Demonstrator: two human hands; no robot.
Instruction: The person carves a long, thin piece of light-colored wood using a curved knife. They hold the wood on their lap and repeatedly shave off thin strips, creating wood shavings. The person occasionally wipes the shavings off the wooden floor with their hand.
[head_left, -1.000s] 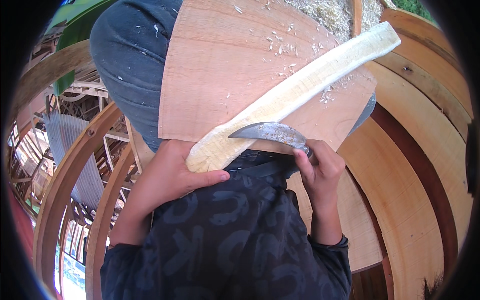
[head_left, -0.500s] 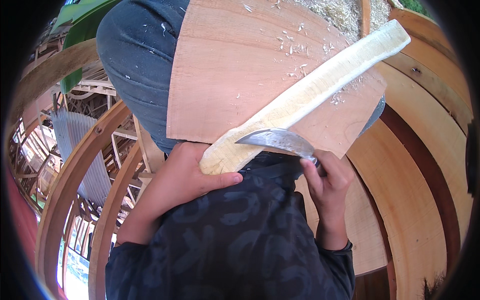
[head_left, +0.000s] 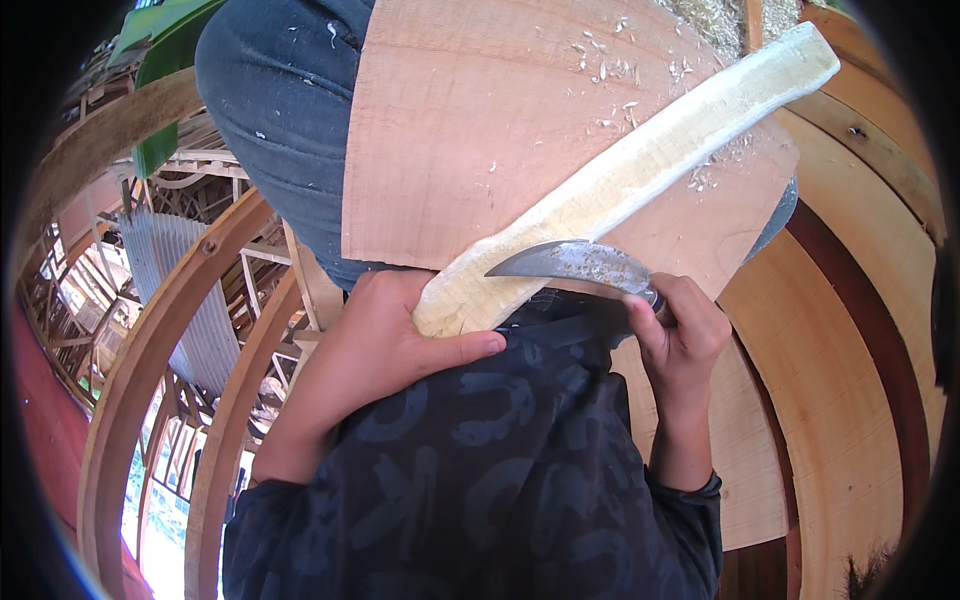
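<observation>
A long pale stick of carved wood (head_left: 640, 180) lies slantwise over my lap, its near end close to my body and its far end up at the right. Wrapped round the near end, my left hand (head_left: 400, 325) holds it with the thumb along the lower side. In my right hand (head_left: 682, 330) is a knife with a broad curved blade (head_left: 575, 264); the fist hides its handle. The blade lies across the stick's near part, its tip pointing left. Beneath the stick, a flat reddish wooden board (head_left: 450, 140) rests on my legs, sprinkled with small shavings.
Curved wooden planks (head_left: 800, 390) line the right side. On the left stand bent wooden ribs (head_left: 150, 360), with a grey corrugated sheet (head_left: 185, 300) beyond them. A heap of shavings (head_left: 715, 22) lies at the far right, and a green leaf (head_left: 160, 70) hangs at the upper left.
The whole view has shifted slightly, so stick, board and hands appear a little further right and higher. The knife blade has turned somewhat on the stick; both hands keep their hold.
</observation>
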